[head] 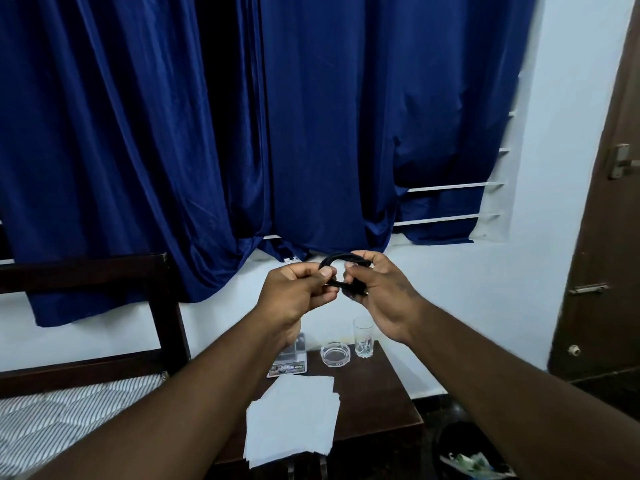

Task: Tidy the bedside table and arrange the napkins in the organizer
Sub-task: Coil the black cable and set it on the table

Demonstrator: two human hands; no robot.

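both hands hold a black cable [341,268], probably a looped cord, pinched between the left hand [298,289] and the right hand [377,289], while the napkins [294,417] lie flat on the bedside table [374,403] well below the fingers, slightly nearer the left hand.

Black cable [341,268] in hands; white napkins [294,420] on dark brown worktop [374,393] below; blue curtain [242,133] behind; grey-striped mattress [69,410] lower left.

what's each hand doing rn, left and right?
Left hand: closed, pinching one side of the coiled black cable.
Right hand: closed, gripping the other side of the same cable, held up above the bedside table.
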